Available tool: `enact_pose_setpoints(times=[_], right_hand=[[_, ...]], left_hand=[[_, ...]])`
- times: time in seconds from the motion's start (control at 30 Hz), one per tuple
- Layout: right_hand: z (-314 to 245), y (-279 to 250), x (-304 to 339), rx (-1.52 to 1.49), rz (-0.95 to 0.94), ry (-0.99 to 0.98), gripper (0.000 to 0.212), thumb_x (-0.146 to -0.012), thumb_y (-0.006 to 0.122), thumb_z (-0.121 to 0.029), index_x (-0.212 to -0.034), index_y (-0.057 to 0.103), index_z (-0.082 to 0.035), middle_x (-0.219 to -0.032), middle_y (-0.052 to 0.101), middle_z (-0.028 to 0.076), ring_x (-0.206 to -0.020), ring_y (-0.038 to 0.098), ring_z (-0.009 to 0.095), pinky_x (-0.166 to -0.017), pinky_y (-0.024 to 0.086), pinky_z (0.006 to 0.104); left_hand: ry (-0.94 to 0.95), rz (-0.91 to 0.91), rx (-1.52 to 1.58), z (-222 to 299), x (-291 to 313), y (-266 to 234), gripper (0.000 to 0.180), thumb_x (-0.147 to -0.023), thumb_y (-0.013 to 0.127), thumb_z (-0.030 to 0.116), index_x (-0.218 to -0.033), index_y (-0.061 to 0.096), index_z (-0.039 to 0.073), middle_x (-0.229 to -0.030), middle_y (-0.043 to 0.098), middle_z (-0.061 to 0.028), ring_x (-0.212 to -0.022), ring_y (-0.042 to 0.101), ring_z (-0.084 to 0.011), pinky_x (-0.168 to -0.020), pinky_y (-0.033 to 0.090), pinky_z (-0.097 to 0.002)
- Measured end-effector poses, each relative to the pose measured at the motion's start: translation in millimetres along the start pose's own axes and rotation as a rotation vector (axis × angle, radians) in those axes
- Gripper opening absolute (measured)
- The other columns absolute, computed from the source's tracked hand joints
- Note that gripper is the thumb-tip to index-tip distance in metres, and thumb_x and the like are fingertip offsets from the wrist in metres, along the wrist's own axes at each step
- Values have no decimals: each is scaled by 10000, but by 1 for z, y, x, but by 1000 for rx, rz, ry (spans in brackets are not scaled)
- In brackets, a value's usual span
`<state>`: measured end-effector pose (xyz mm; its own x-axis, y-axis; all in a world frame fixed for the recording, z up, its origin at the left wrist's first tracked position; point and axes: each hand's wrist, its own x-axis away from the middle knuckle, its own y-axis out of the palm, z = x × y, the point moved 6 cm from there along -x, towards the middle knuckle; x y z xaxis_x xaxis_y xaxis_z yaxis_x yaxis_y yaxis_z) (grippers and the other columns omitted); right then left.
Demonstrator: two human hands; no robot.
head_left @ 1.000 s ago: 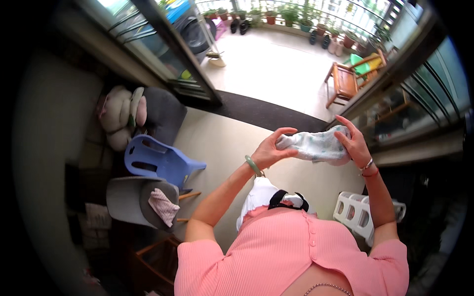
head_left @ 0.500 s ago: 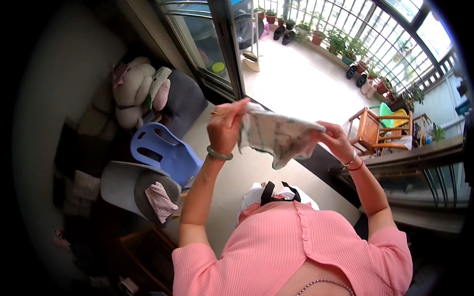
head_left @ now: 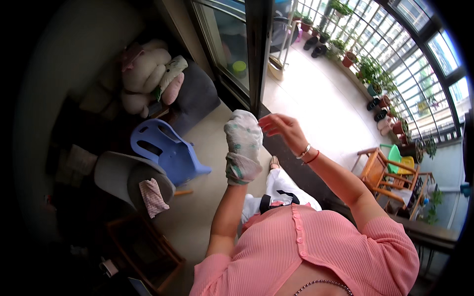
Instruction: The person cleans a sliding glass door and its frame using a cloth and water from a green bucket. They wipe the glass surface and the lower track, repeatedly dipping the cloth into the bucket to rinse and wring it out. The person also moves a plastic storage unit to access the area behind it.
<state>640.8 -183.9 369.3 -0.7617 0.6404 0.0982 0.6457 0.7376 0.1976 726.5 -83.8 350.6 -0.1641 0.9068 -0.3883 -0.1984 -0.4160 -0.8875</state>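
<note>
The white cloth with green marks [head_left: 243, 148] sits around the left hand, covering it from the fingertips down to bunched folds at the wrist, with the bare left forearm [head_left: 228, 212] below. Grip of the left hand: undetermined — no finger shows through the fabric, so I cannot tell whether it is spread or closed. The right hand [head_left: 286, 129] is raised just beside the cloth's right edge, fingers loosely bent; whether its tips touch or pinch the fabric cannot be established, as they are blurred. Principal risk, in my judgement: the cloth could slip or twist off the left hand, since nothing visible fastens it and the lower folds look loose. A hurried pull by the right hand could drag those folds out of place. Secondary risk: a step made without looking could meet the blue chair [head_left: 173, 158] on the left or the dark door sill [head_left: 289, 158] at the right of the shoe [head_left: 274, 162]. Obscured items: the far side of the cloth, including any seam or edge, is hidden; one foot is not visible; the wooden frame [head_left: 160, 244] at lower left is too dim to identify — the picture's corners are black.
</note>
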Motion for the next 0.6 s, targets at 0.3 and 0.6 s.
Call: enact_pose_setpoints(times=[0.3,0.6], right_hand=[[-33,-163,-173,-7,204,-107,401,-974,432,-370,-1198,589,-76,-1144,629,72,-975,612,181,-826,509,342],[-12,-242,-304,67,309,-137,515,-960,430,-418,-1384,428,-126,-1389,467,22,-1263,421,141,-941,375,335]], left_hand=[[-31,-172,-751,-15,-138,47,300,-777,520,141,-1032,564,-10,-953,547,-152,-865,542,-252,-724,447,-392],[-12,-288,-1124,-46,-236,109,275,-770,499,111,-997,550,-36,-865,541,-159,-784,551,-263,-655,462,-386]])
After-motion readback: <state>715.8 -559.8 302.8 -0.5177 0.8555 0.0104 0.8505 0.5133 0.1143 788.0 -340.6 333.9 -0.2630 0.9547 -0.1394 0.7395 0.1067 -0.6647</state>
